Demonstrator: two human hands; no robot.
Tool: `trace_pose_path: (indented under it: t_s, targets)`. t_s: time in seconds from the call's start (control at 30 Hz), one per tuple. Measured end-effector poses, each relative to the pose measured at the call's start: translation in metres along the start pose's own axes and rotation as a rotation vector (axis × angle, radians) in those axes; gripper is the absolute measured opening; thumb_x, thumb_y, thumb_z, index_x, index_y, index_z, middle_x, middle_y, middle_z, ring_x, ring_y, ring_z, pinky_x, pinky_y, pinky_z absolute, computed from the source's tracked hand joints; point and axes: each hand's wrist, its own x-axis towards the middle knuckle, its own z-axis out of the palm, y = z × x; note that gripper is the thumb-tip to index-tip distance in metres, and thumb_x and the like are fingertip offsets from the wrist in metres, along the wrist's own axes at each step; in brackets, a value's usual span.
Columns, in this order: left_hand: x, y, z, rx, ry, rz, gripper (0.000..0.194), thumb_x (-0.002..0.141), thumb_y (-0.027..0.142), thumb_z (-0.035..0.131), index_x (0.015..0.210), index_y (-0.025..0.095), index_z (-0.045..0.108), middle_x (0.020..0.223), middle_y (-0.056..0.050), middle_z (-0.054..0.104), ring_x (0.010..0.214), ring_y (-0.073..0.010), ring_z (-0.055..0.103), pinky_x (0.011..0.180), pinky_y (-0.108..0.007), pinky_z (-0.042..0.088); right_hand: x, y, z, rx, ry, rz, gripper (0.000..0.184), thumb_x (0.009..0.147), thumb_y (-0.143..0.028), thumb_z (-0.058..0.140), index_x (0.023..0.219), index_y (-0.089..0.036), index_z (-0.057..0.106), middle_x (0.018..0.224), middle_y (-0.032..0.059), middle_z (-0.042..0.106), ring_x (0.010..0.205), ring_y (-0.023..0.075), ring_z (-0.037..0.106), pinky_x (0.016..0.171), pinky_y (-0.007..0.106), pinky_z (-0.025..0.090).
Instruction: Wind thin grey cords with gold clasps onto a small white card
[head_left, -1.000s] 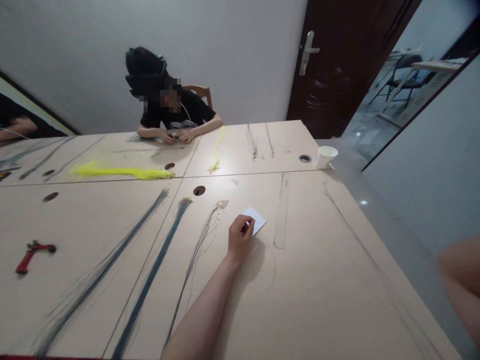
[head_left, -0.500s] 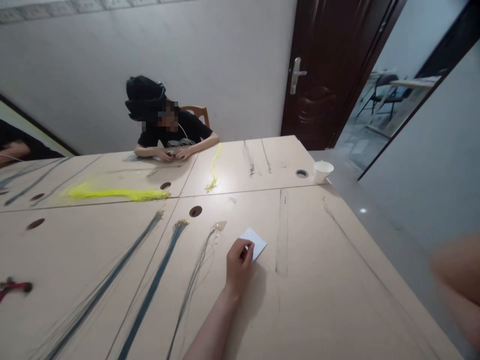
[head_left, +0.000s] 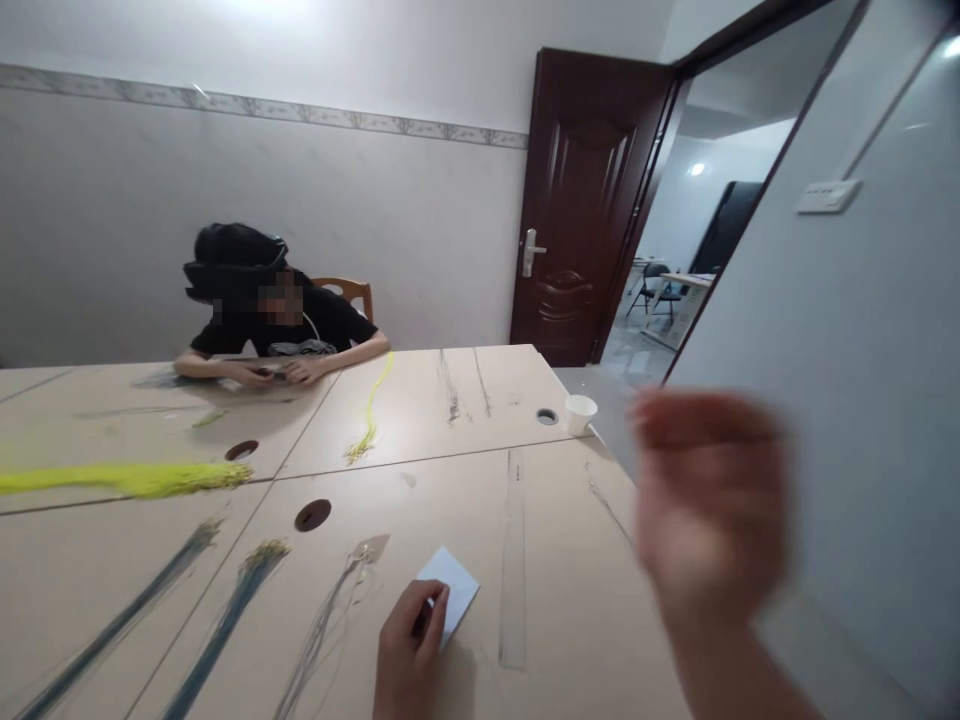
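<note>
1. Worktop (head_left: 585, 610) has paper (head_left: 453, 580) under the curled left hand (head_left: 410, 630); pushing could tangle the nearby strings (head_left: 322, 620).
2. Right hand (head_left: 712, 500) is up, blurry; a swing could tip the cup (head_left: 580, 416). Can't tell either hand's grip.

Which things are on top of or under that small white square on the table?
The left hand overlaps the near-left part of the white square, hiding that portion. Bare table borders its exposed edges; anything underneath is covered and can't be seen.
</note>
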Motion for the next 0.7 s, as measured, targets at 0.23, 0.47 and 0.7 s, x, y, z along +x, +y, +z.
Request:
trace_pose_path:
  t_s: [0.23,0.47,0.7]
  targets:
    - [0.004,0.000,-0.002,-0.026,0.007,0.034,0.024,0.074,0.043,0.057,0.075,0.020,0.063,0.074,-0.001,0.064,0.066,-0.0163,0.059,0.062,-0.025,0.048,-0.136,0.104,0.056,-0.187,-0.263,0.278,0.018,0.082,-0.015,0.046,0.092,-0.021,0.060,0.086,0.0050,0.064,0.083,0.0167,0.060,0.070,0.030,0.049]
    - [0.005,0.002,-0.002,-0.049,-0.018,0.079,0.021,0.076,0.040,0.056,0.075,0.021,0.063,0.076,-0.001,0.063,0.069,-0.0163,0.059,0.062,-0.025,0.048,-0.165,0.125,0.054,-0.204,-0.383,0.283,0.018,0.082,-0.013,0.046,0.091,-0.021,0.058,0.083,0.0032,0.062,0.075,0.0144,0.057,0.065,0.027,0.045]
    - [0.002,0.008,0.000,-0.059,-0.065,0.141,0.017,0.081,0.032,0.051,0.078,0.019,0.061,0.080,-0.003,0.061,0.075,-0.0158,0.057,0.067,-0.024,0.046,-0.163,0.123,0.049,-0.229,-0.496,0.268,0.013,0.081,-0.017,0.049,0.087,-0.021,0.060,0.080,0.0024,0.061,0.075,0.0136,0.056,0.068,0.026,0.044]
